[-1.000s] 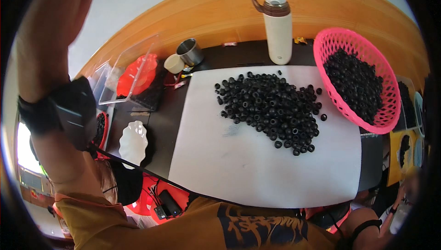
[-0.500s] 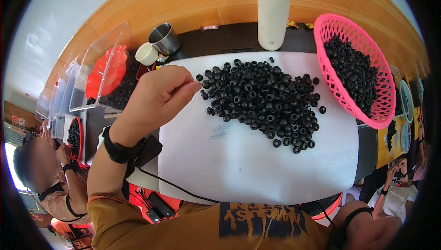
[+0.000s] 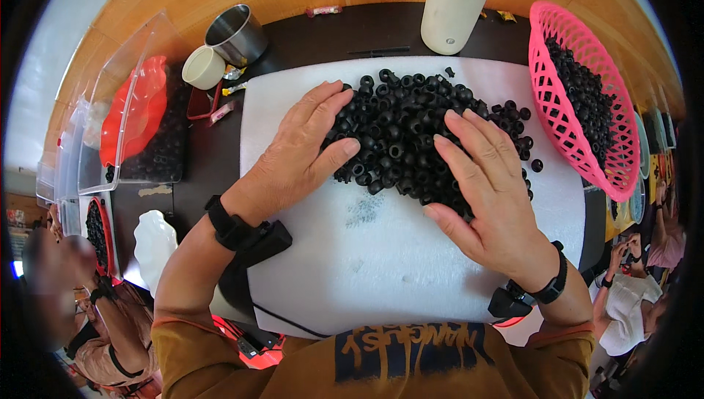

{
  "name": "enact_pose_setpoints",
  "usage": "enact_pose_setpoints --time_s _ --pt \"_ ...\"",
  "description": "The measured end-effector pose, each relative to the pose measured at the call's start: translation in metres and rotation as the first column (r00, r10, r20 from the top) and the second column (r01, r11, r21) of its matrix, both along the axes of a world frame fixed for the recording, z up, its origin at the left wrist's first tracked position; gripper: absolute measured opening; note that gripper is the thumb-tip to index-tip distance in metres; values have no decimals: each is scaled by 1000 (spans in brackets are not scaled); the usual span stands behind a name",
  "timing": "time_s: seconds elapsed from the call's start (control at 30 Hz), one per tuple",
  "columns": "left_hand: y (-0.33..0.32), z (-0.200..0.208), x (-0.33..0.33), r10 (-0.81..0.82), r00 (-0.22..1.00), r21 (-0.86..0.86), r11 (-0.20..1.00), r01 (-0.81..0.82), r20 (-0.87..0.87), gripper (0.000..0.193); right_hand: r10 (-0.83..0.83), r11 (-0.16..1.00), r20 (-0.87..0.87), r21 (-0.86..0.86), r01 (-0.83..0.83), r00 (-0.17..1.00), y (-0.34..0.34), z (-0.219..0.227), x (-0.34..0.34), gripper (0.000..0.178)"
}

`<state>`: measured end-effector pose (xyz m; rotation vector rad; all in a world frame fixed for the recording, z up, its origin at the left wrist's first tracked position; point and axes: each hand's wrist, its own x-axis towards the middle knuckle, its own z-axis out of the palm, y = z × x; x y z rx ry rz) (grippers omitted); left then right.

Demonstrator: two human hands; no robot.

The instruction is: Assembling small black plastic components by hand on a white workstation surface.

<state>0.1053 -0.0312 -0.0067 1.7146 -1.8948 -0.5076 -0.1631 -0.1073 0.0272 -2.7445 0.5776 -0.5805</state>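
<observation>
A heap of small black round pieces with holes (image 3: 396, 131) lies on a white foam sheet (image 3: 381, 274). My left hand (image 3: 297, 153) is at the heap's left side, fingers apart, its thumb and fingertips at the outer pieces. My right hand (image 3: 495, 193) spreads over the heap's right side, covering part of it. Both hands are open and hold nothing that I can see. A few loose pieces sit apart at the right edge of the heap.
At the right stands a pink lattice basket (image 3: 623, 164) of black pieces; at the left, a clear bin (image 3: 128, 168) with a red scalloped tray (image 3: 139, 105). Behind are a metal cup (image 3: 233, 38), a cream cup (image 3: 203, 69) and a white bottle (image 3: 456, 6). People (image 3: 121, 337) sit at both sides.
My left hand has opened from a pinch at the heap's left edge. My right hand has come up from the lower right onto the heap. The view has shifted slightly.
</observation>
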Motion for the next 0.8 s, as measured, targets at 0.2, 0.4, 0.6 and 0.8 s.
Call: enact_pose_setpoints --time_s 0.2,0.4,0.6,0.8 --pt "-5 -3 -10 -29 999 47 998 30 -36 65 34 999 -124 10 -33 992 -5 -19 -8 63" --pt "-6 -4 -12 -59 994 46 997 55 90 77 77 997 -97 -17 -79 992 -1 -20 -9 52" --pt "-9 -4 -15 -37 993 22 999 35 111 76 64 998 -23 -14 -64 998 1 -23 -10 47" --pt "-4 -5 -12 -1 999 -2 1000 1 38 70 46 994 28 -103 -43 999 2 -21 -12 31"
